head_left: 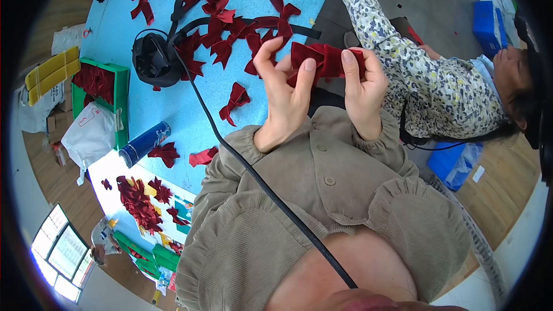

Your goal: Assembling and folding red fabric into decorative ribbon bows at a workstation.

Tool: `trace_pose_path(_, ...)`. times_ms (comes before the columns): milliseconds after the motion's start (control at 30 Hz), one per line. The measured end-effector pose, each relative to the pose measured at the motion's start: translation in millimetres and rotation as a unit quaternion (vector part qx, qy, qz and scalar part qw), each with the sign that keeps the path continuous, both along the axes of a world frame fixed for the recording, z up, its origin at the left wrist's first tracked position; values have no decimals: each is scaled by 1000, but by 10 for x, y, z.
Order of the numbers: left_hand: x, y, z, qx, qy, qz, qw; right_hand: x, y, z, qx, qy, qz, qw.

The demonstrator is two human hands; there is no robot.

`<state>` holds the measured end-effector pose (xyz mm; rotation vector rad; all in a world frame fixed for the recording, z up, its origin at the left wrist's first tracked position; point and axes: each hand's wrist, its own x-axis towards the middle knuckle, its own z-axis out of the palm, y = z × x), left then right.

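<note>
A dark red velvet bow (325, 60) is held up in front of my chest between both hands. My left hand (288, 83) pinches its left side, thumb in front, with the index finger raised and bent. Over the bow's right side, my right hand (364, 80) presses its thumb, the other fingers folded behind. Part of the bow is hidden by the thumbs. Just beyond my left hand lie more red bows (222, 31) in a loose group on the blue table (196, 101). One single bow (235, 103) rests left of my left wrist.
A black strapped device (155, 60) sits on the table, its cable (230, 150) running across to me. Leftward are a blue cylinder (144, 144), a green crate (121, 106) of red bows and a white bag (89, 132). A person in a patterned sleeve (426, 89) sits at my right.
</note>
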<state>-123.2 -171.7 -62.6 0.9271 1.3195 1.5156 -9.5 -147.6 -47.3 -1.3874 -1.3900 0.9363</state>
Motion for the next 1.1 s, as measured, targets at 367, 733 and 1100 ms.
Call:
trace_pose_path(367,-114,116,34,6,66,-62,996,-106,39,-34,167,-42,17,985)
trace_pose_path(733,-33,34,279,12,24,15,1000,-174,19,84,15,82,-12,996)
trace_pose_path(1100,43,-87,272,-36,-133,60,989,-245,-36,90,72,39,28,996)
